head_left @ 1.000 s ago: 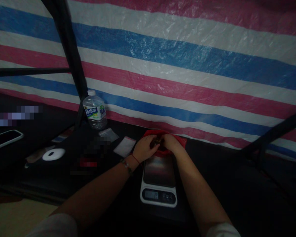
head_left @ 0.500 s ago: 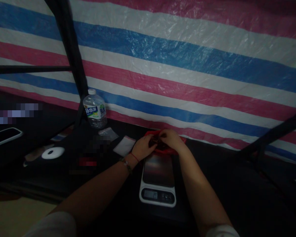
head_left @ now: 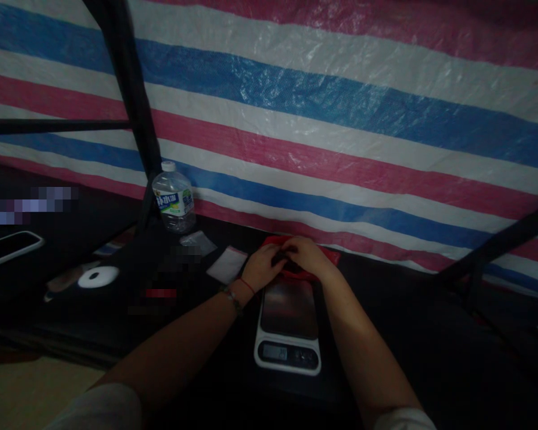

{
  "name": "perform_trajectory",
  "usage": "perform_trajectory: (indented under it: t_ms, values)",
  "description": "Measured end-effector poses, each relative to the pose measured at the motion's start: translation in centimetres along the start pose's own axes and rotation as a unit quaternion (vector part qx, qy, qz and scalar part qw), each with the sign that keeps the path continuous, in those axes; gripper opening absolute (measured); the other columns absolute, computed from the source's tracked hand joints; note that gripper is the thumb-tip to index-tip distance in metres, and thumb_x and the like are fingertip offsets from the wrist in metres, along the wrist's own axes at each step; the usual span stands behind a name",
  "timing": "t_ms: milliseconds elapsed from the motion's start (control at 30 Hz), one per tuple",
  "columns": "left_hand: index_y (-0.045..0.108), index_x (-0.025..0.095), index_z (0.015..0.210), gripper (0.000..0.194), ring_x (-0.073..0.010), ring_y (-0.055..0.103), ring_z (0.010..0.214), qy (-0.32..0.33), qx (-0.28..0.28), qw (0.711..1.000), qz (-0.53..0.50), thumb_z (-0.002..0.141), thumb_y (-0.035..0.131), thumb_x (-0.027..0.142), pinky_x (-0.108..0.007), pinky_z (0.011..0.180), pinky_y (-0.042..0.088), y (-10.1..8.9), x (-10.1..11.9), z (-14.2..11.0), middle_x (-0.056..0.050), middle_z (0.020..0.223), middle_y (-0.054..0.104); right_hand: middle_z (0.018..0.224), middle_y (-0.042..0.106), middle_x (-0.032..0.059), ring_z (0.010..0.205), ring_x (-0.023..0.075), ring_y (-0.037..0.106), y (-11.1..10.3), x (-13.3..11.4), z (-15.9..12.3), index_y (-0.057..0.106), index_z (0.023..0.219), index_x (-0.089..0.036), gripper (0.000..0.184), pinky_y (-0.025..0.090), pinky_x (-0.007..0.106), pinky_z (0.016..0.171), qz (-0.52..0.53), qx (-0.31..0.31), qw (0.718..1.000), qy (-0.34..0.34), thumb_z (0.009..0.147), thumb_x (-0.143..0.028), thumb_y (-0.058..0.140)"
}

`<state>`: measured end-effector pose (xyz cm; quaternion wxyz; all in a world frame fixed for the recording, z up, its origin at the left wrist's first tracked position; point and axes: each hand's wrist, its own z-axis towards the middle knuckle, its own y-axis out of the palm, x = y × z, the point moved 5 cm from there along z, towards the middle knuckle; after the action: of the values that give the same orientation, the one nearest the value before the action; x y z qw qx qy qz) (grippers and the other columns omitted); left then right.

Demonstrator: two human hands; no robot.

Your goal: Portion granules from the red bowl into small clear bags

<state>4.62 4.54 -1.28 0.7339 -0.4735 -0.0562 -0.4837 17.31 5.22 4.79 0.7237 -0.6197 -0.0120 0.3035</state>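
Note:
My left hand (head_left: 260,269) and my right hand (head_left: 307,255) meet over a red bag (head_left: 329,255) at the far end of a small white kitchen scale (head_left: 288,328). Both hands have their fingers curled together around something dark and small that I cannot make out in the dim light. The scale's steel platform is bare and its display is lit. A red string and a bracelet circle my left wrist.
A water bottle (head_left: 173,202) stands at the back left by a black pole (head_left: 130,95). Small clear zip bags (head_left: 226,264) lie left of my hands. A white round object (head_left: 97,277) and a phone (head_left: 6,249) lie at the far left. A striped tarp (head_left: 341,131) forms the back wall.
My hands stay at the red bag. The right hand has shifted slightly left and over the left hand's fingers, hiding the dark item that showed between them.

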Motion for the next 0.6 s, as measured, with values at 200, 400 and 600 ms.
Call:
perform_trajectory:
  t_ms: [200, 400, 600]
  values:
    - [0.061, 0.014, 0.113, 0.033, -0.0209, 0.057, 0.107, 0.002, 0.022, 1.0, 0.003, 0.082, 0.058, 0.023, -0.034, 0.101, 0.045, 0.1, -0.2, 0.1, -0.009, 0.113, 0.064, 0.096, 0.072, 0.0094, 0.085, 0.0188, 0.066, 1.4, 2.5, -0.8, 0.072, 0.097, -0.016, 0.023, 0.045, 0.024, 0.073, -0.102, -0.125, 0.98, 0.114, 0.079, -0.016, 0.057]
    - [0.058, 0.015, 0.116, 0.04, -0.0222, 0.058, 0.106, -0.015, 0.018, 1.0, -0.005, 0.076, 0.062, 0.019, -0.037, 0.098, 0.046, 0.5, -0.6, 0.0, -0.01, 0.112, 0.064, 0.098, 0.072, 0.0107, 0.091, 0.0192, 0.067, 3.3, 3.4, -0.7, 0.073, 0.097, -0.017, 0.024, 0.045, 0.022, 0.073, -0.145, -0.186, 0.962, 0.135, 0.077, -0.015, 0.06]
    - [0.059, 0.017, 0.104, 0.028, -0.021, 0.062, 0.095, -0.039, 0.011, 0.999, -0.018, 0.077, 0.062, 0.024, -0.034, 0.088, 0.05, 0.3, -0.6, 0.0, -0.007, 0.101, 0.066, 0.093, 0.073, 0.0128, 0.089, 0.0203, 0.068, 3.7, 3.6, -0.2, 0.074, 0.093, -0.016, 0.025, 0.045, 0.023, 0.071, -0.161, -0.181, 0.961, 0.13, 0.077, -0.011, 0.055]
